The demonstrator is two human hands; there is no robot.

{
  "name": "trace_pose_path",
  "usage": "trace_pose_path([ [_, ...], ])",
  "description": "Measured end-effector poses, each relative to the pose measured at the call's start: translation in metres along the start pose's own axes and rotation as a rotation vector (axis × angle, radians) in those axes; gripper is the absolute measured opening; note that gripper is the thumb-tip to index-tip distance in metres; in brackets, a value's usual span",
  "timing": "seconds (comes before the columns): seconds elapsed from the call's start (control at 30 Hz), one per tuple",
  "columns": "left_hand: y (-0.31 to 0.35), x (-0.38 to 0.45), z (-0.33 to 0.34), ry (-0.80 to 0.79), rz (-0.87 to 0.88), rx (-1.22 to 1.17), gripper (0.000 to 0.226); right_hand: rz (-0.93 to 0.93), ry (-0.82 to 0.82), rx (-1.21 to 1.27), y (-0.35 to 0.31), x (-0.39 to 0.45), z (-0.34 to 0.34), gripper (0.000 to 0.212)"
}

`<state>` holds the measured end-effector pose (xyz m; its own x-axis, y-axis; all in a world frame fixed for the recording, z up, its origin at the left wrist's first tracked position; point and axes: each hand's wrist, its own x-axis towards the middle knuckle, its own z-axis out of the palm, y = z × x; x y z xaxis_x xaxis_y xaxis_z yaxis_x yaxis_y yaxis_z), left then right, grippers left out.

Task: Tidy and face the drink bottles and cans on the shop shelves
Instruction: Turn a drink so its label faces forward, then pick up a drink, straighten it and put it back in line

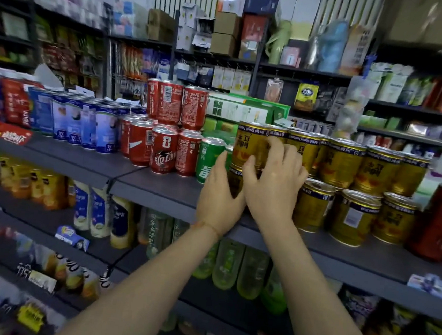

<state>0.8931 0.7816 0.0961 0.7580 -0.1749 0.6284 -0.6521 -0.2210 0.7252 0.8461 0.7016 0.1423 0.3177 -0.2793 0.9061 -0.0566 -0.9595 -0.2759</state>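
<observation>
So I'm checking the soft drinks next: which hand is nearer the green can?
Left. The left hand sits right beside the green can, at its right edge; the right hand is further right, on the gold cans.

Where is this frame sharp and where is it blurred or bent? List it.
Head view: sharpest at the centre, on the gold cans, red cans and both hands, left hand and right hand; edges smear, notably the lower-left shelves and top-left; wide-angle bends the shelf edge; soft glare on can lids.
</observation>
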Motion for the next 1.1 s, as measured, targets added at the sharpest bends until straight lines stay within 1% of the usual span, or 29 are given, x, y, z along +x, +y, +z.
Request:
trace_pose_path([
  [0.07,-0.005,-0.020,-0.015,0.064,0.095,-0.027,0.070,-0.053,0.038,0.033,-0.015,-0.012,-0.012,0.022],
  [0.1,-0.010,-0.028,-0.028,0.089,0.145,-0.030,0.062,-0.080,0.024,0.072,-0.025,-0.020,-0.017,0.020],
  [0.13,-0.015,-0.037,-0.045,0.091,0.177,-0.044,0.054,-0.095,-0.016,0.119,-0.035,-0.029,-0.021,0.019],
  [0.2,-0.027,-0.052,-0.091,0.025,0.155,-0.058,0.038,-0.054,-0.151,0.213,-0.063,-0.048,-0.023,0.015],
  [0.3,-0.061,-0.073,-0.170,-0.177,-0.021,0.027,0.021,0.126,-0.401,0.360,-0.117,-0.087,-0.010,0.013],
  [0.37,-0.098,-0.090,-0.224,-0.280,-0.140,0.059,0.013,0.242,-0.510,0.468,-0.159,-0.124,0.006,0.018],
  [0.4,-0.119,-0.101,-0.252,-0.306,-0.201,0.055,0.012,0.299,-0.565,0.509,-0.177,-0.145,0.016,0.020],
  [0.5,-0.187,-0.138,-0.329,-0.295,-0.410,-0.002,0.014,0.437,-0.737,0.555,-0.230,-0.212,0.051,0.023],
  [0.6,-0.242,-0.175,-0.388,-0.233,-0.569,-0.023,0.013,0.574,-0.850,0.570,-0.272,-0.271,0.081,0.025],
  [0.7,-0.280,-0.194,-0.432,-0.216,-0.727,-0.082,0.015,0.664,-0.924,0.586,-0.306,-0.309,0.106,0.025],
  [0.77,-0.302,-0.193,-0.455,-0.191,-0.791,-0.111,0.017,0.690,-0.954,0.601,-0.326,-0.320,0.124,0.024],
  [0.93,-0.354,-0.167,-0.484,-0.115,-0.834,-0.121,0.018,0.673,-0.995,0.629,-0.367,-0.321,0.188,0.022],
  [1.0,-0.375,-0.148,-0.490,-0.131,-0.840,-0.160,0.018,0.695,-0.977,0.650,-0.382,-0.316,0.220,0.023],
  [1.1,-0.411,-0.111,-0.508,-0.178,-0.818,-0.103,0.018,0.756,-0.939,0.720,-0.408,-0.309,0.282,0.022],
])
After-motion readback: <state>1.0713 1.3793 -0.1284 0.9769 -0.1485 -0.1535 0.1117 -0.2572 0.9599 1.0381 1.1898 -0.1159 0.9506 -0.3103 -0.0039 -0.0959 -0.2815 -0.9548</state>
